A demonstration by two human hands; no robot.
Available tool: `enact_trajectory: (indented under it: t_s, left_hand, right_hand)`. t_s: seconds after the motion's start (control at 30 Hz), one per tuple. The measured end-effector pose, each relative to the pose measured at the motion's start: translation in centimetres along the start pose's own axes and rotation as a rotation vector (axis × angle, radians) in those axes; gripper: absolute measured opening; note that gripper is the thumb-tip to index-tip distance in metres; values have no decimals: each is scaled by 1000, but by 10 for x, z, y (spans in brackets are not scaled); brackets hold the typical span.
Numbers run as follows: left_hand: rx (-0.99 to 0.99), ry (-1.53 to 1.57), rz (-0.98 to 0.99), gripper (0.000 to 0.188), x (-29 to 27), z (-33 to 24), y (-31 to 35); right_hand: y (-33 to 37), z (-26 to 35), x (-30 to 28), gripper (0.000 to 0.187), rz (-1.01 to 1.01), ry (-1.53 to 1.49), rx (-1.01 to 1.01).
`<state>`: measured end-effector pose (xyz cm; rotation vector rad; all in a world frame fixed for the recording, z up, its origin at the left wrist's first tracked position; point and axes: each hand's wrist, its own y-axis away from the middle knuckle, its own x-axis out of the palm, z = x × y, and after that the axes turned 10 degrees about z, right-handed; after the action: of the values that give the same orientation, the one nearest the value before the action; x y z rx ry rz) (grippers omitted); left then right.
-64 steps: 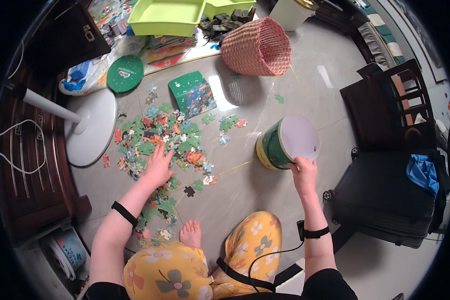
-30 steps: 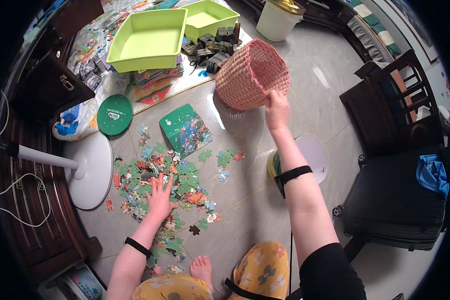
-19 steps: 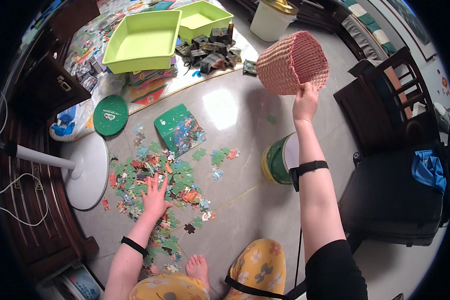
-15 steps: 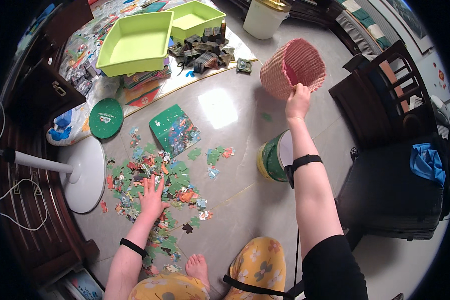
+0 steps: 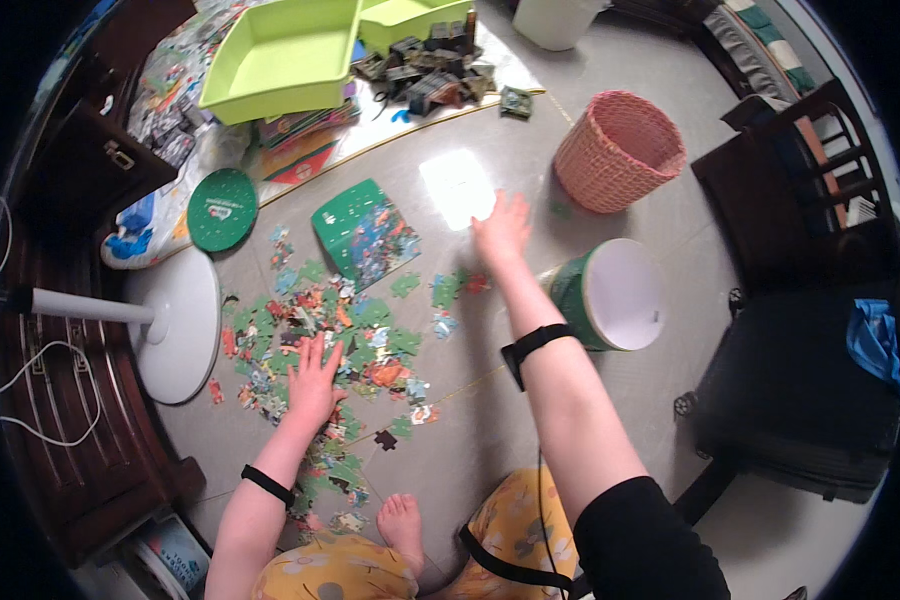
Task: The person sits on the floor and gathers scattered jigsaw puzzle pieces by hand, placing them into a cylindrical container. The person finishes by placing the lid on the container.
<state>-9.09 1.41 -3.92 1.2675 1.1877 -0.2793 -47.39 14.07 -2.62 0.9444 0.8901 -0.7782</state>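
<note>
Head view: right hand (image 5: 503, 236) open, now freed of the basket (image 5: 595, 163); left hand (image 5: 315, 390) spread over puzzle pieces (image 5: 385, 374).

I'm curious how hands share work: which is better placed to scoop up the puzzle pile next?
Probably the left hand: its spread fingers lie on the puzzle pile. The right hand is farther off, between leaflet and basket.

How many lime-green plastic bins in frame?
2. One bin at upper left, in full apart from its top edge; the other just right of it, partly cut off by the upper frame edge. Any nested underneath wouldn't show.
</note>
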Motion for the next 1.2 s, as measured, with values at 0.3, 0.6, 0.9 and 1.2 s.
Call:
enact_trajectory:
  t_s: [0.3, 0.6, 0.9, 1.2]
  left_hand:
    - [22, -15, 20, 102, -2, 3, 2]
    - [-8, -15, 80, 103, -12, 0, -6]
    - [-8, 42, 14, 101, -8, -5, -10]
    - [56, 36, -16, 93, -1, 0, 0]
  right_hand:
    - [-82, -78, 44, 74, -231, -52, 236]
    - [-78, 41, 58, 73, -48, 53, -112]
    - [-18, 31, 88, 62, -106, 189, -596]
    - [92, 16, 86, 38, 264, 57, -522]
